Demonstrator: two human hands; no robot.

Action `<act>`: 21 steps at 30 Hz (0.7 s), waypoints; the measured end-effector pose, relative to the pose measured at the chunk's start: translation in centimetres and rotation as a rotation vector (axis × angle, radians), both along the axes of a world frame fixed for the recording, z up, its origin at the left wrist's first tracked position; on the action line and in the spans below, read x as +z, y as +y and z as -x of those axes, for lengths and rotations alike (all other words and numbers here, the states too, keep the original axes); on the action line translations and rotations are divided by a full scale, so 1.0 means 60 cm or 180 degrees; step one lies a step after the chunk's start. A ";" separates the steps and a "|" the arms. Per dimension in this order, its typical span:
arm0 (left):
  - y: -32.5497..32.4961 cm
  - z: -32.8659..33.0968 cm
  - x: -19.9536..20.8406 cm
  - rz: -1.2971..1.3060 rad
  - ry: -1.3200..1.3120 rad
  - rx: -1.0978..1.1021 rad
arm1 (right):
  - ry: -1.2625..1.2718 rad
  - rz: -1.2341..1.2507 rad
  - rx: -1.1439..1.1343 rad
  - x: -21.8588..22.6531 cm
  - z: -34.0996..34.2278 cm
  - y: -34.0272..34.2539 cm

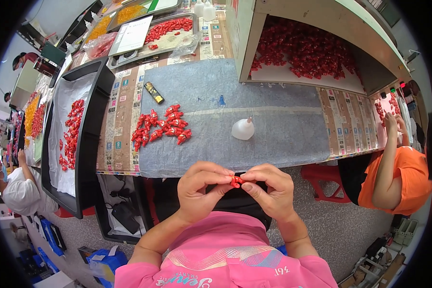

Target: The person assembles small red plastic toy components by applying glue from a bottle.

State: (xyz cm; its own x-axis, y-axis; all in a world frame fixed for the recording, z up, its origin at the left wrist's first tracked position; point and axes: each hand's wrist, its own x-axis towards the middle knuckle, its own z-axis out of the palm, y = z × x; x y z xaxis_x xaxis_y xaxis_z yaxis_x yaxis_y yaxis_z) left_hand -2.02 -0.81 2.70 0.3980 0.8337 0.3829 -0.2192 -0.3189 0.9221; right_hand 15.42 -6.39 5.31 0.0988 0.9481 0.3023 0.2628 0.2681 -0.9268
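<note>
Pinching a red piece [236, 182] between left fingers [215, 179] and right fingers [257, 176], tips drawn close around it, seemingly just short of the counter's [293, 127] near edge. Could drop it to the floor [302, 223] by slackening either pinch, or bend it by squeezing too hard. Could tip the bottle [243, 130] by reaching straight ahead, or scatter the pile [162, 126] by dragging a forearm [165, 229] leftward.

Small piece [235, 181]: red. Mat [201, 156]: blue-grey, pale stripe. Bottle [243, 129]: white. Tube [154, 93]: black, gold-patterned. Tray [92, 125]: black. Shirt [201, 234]: pink, wavy-lined.
</note>
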 end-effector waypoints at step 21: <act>0.004 -0.002 -0.009 0.0601 -0.0447 -0.0332 | -0.0130 -0.0001 -0.0230 0.007 0.007 0.001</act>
